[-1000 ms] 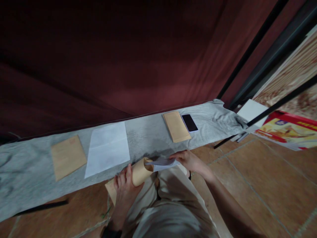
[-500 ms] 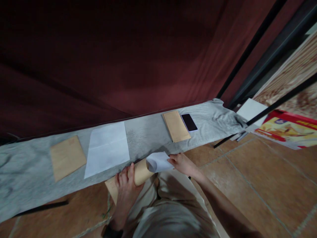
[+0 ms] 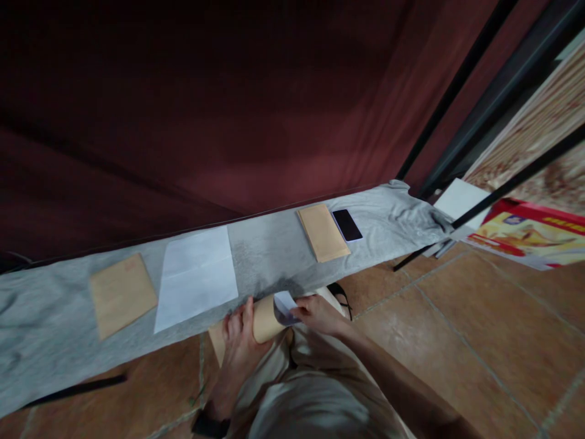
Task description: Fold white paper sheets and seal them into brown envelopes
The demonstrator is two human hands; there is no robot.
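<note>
The left hand point(image 3: 240, 332) is closed around a brown envelope point(image 3: 265, 320), which bulges open at its mouth and is held just in front of the near edge of the surface point(image 3: 269, 256). The right hand point(image 3: 317, 314) pinches a folded white paper point(image 3: 284, 303) between its fingers, and the paper sits partly inside the mouth of the envelope. Both hands are close together, above the person's lap.

On the surface, which is covered with a grey cloth, lie a flat white sheet point(image 3: 196, 277), a second brown envelope point(image 3: 122, 294) to the left of it, and a third brown envelope point(image 3: 323, 232) further right. A dark phone point(image 3: 347, 225) lies just beside this third envelope. Behind the surface hangs a dark red curtain point(image 3: 205, 103). The floor point(image 3: 457, 329) is of brown tiles.
</note>
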